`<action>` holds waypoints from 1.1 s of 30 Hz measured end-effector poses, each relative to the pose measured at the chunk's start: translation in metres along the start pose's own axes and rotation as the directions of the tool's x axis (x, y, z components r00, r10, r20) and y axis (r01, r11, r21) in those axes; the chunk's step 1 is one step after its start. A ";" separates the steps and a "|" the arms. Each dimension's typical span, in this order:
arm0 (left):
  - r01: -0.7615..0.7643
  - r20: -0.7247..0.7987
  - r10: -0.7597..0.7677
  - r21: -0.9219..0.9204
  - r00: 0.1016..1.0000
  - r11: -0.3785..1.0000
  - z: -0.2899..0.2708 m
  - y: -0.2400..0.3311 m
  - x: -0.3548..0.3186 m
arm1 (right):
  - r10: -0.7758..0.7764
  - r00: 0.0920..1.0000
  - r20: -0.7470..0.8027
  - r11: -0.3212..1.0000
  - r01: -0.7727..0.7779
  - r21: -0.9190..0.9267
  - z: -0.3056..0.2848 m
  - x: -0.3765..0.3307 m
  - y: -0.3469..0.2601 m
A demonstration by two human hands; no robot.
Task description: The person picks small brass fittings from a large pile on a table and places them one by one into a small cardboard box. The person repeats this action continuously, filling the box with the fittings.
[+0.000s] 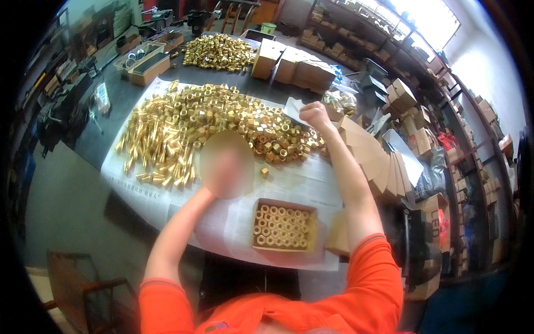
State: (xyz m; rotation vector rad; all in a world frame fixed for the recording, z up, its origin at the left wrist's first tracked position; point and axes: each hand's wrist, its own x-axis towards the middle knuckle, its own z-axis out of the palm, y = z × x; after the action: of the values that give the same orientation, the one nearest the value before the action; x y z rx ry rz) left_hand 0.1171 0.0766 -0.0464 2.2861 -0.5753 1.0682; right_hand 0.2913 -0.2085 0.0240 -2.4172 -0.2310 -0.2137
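Observation:
My left hand (pixel 227 167) is over the front of the brass heap, where a round blur hides its fingers. My right hand (pixel 315 114) is closed at the far right of the heap, pinching a thin whitish sheet (pixel 293 107). Brass hex nuts (pixel 222 114) lie piled across the middle of the paper, and long tapered brass fittings (pixel 161 145) spread to their left. One loose nut (pixel 265 171) sits apart, right of my left hand. In front of me stands an open cardboard box (pixel 285 250) with upright brass nuts set in rows.
The pile rests on white printed paper (pixel 139 183) over a dark table. Another brass heap (pixel 218 53) and closed cartons (pixel 305 68) stand at the back. Flat cardboard pieces (pixel 370 153) fan out on the right, before cluttered shelves. A wooden chair (pixel 83 278) is at lower left.

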 end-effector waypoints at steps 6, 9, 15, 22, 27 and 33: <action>0.184 0.211 -0.165 -0.074 0.963 0.980 0.005 0.000 -0.006 | -0.482 0.858 -0.176 0.865 0.435 -0.249 -0.057 -0.053 -0.047; 0.171 0.234 -0.162 -0.018 0.959 0.985 0.005 -0.008 -0.010 | -0.736 0.670 -0.094 0.667 0.694 -0.272 -0.073 -0.115 -0.086; 0.432 0.256 -0.348 -0.543 0.902 0.720 0.019 -0.025 -0.019 | -0.881 0.440 0.175 0.400 0.889 -0.222 -0.085 -0.228 -0.099; 0.651 0.634 -0.166 -0.699 0.756 0.297 -0.015 0.037 0.002 | -0.887 0.406 0.219 0.370 0.910 -0.187 -0.087 -0.257 -0.101; 0.738 0.707 -0.222 -0.666 0.671 0.110 -0.037 0.060 0.003 | -0.885 0.445 0.136 0.415 0.887 -0.203 -0.094 -0.265 -0.104; 0.653 0.582 -0.335 -0.740 0.741 0.159 -0.065 0.090 0.001 | -0.014 0.997 0.080 0.509 -0.061 0.859 -0.061 -0.310 -0.047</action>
State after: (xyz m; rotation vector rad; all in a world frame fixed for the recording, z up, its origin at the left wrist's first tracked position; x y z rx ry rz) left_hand 0.0299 0.0493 0.0154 1.3192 -0.3017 -0.0732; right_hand -0.0261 -0.2477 0.0325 -1.3974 -0.2584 0.0279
